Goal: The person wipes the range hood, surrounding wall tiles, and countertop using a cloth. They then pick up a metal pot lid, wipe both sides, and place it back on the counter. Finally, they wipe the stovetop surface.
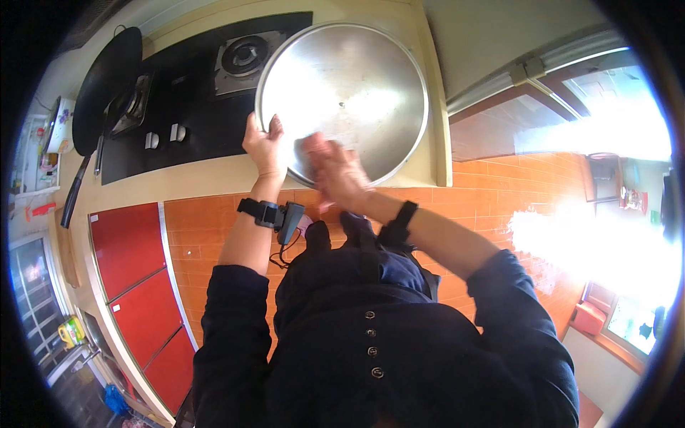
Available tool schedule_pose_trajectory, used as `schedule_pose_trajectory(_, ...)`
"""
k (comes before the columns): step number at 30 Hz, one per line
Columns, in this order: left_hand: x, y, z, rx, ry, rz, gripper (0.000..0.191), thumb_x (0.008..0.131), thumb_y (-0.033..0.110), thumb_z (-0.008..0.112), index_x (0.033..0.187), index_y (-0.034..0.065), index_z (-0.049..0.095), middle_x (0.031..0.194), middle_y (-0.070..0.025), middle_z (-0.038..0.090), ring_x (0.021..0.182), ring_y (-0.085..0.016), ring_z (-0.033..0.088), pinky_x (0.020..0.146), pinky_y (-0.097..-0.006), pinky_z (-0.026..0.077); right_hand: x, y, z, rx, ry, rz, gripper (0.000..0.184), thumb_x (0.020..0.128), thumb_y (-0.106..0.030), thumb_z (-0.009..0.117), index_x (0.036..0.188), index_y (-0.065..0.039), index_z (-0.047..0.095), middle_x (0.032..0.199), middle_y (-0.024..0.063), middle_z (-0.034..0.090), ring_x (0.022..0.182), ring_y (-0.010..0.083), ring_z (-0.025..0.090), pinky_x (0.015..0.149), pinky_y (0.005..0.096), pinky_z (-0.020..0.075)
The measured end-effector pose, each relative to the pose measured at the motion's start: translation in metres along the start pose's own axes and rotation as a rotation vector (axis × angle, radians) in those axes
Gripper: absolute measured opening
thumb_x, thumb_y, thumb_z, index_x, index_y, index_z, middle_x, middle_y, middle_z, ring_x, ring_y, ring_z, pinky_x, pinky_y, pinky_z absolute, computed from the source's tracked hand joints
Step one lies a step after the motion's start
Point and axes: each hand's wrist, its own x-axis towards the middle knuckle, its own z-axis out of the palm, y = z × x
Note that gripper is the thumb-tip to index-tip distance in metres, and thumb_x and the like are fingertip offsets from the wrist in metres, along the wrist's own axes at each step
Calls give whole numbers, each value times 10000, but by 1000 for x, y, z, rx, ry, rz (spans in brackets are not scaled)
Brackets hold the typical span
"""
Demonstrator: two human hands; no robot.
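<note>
A large round stainless-steel lid (369, 69) with a small fitting at its centre covers the right end of the counter and overlaps the edge of the black gas hob (187, 101). My left hand (265, 147) grips its rim at the lower left. Over the lid's lower part is my right hand (342, 171), blurred by motion, palm side down. Something pinkish shows around its fingers; whether that is a cloth or only the blurred fingers I cannot tell.
A black wok (109, 88) with a long handle rests on the left burner. Beside the lid is the right burner (246, 56). Red cabinet doors (128, 251) face an orange tiled floor (214, 224). A yellow bottle (71, 331) stands by the sink tap (85, 361).
</note>
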Motion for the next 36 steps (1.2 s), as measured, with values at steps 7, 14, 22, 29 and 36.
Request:
schedule_pose_trajectory(7, 4, -5, -11, 10, -75, -54, 137, 831, 57, 654, 920, -14, 577, 785, -180, 667, 722, -317, 679, 639, -358, 524, -7, 54, -79, -397, -231, -311, 414, 685, -216, 728, 1070, -363, 704, 1395, -133, 458, 1308, 220, 369, 1046, 427, 314)
schedule_pose_trajectory(14, 14, 9, -11, 27, -115, -53, 152, 809, 36, 650, 943, -9, 595, 837, -189, 675, 777, -350, 678, 663, -365, 528, 42, 118, -163, -816, 391, -232, 237, 740, -156, 625, 958, -170, 716, 1295, 54, 472, 1145, 278, 456, 907, 407, 427)
schedule_pose_trajectory(22, 12, 7, -5, 8, -31, -45, 149, 817, 71, 665, 936, -2, 614, 803, -160, 671, 719, -293, 670, 656, -353, 513, -28, 110, -65, -233, 606, -9, 162, 735, -111, 671, 880, -159, 727, 1202, 152, 504, 1051, 370, 548, 792, 445, 534)
schedule_pose_trajectory(29, 9, 3, -9, 17, -60, -67, 147, 818, 61, 662, 912, -36, 602, 844, -191, 684, 758, -308, 685, 657, -364, 521, -41, 94, -97, 220, 650, 148, 256, 778, -79, 632, 1023, -126, 690, 1068, 205, 543, 947, 361, 591, 813, 423, 502)
schedule_pose_trajectory(36, 4, 4, -6, 16, -23, -124, 157, 833, 46, 643, 945, -50, 587, 901, -191, 687, 782, -297, 686, 676, -351, 526, -29, 106, -79, 230, 442, 359, 377, 804, -127, 598, 1179, -116, 635, 1096, 274, 514, 986, 416, 584, 848, 444, 497)
